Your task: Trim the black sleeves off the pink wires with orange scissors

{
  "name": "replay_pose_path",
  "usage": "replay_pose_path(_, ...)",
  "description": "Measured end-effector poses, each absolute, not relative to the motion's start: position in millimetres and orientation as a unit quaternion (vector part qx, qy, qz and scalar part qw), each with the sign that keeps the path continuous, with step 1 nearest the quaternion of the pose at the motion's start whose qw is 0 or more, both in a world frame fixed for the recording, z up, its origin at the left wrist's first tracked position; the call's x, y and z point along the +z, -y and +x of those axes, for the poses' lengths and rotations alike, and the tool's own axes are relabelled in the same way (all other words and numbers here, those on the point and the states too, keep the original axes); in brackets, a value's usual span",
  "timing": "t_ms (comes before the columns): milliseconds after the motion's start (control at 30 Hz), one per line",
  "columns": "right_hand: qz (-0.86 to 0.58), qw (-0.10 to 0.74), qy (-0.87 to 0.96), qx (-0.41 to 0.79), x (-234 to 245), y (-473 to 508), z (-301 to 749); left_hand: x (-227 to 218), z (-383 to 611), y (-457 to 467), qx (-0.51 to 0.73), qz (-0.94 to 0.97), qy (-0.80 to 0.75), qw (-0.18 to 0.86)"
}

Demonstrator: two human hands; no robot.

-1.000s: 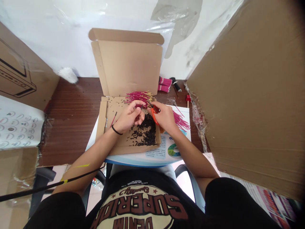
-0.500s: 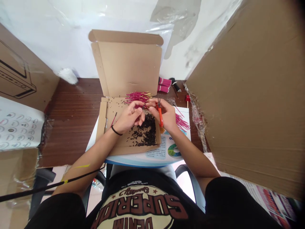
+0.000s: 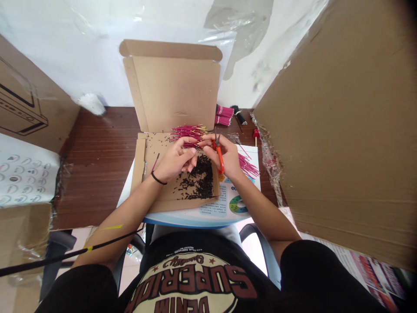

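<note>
Over the open cardboard box (image 3: 146,174) on the counter (image 3: 97,156), the orange snips (image 3: 220,156) are being gripped tight by the right hand (image 3: 230,161), just above the black scraps (image 3: 202,176). Compared with a second ago, they're being held swung round from a slant: the long axis is now being kept nearly straight away from the body, tips pointing at the box lid (image 3: 176,91), handles toward the chest. A pink wire (image 3: 190,147) is being pinched by the left hand (image 3: 176,160), grip closed on it, near the tips.

Single head-worn view, looking forward and steeply down — close over lap, box and desk
</note>
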State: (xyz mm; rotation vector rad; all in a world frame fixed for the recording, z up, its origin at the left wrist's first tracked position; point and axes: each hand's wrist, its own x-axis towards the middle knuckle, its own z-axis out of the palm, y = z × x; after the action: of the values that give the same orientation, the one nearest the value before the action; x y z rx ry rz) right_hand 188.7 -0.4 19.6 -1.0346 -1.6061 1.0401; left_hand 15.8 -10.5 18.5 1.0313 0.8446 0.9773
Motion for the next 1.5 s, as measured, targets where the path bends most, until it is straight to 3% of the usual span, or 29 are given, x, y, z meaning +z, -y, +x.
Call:
replay_pose_path(300, -0.381, 0.499, 0.642, 0.44, 14.9, -2.9, 188.5, 20.7, 15.8, 10.1, 0.435, 0.462, -0.38, 0.673)
replay_pose_path(1500, -0.38, 0.509, 0.626, 0.453, 16.1, -1.2, 186.7, 20.8, 16.0, 8.4, 0.446, 0.435, -0.407, 0.668)
